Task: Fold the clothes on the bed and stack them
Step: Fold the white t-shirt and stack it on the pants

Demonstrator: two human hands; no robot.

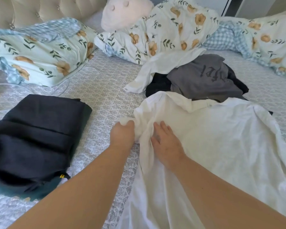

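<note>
Centre frame: left hand [122, 134] grips a bunched edge of the white garment [221, 138], likely to draw it taut; right hand [165, 142] lies flat on it, fingers straight, pinning cloth. Folded dark stack [35, 138] at left, unfolded pile [205, 76] upper right

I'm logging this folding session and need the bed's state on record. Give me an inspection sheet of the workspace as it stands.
Surface: patterned bed sheet, wrinkled, partly covered.
Job's things: white garment spread out unfolded; folded dark stack at left; grey shirt and another white garment heaped behind, with dark clothes beneath.
Clutter: floral pillow, floral duvet, pink plush.
Hands: left hand grips a bunch of the white garment; right hand rests flat on it, fingers straight.
Cables: thin white cable beside the pillow.
Surroundings: tufted headboard.
</note>
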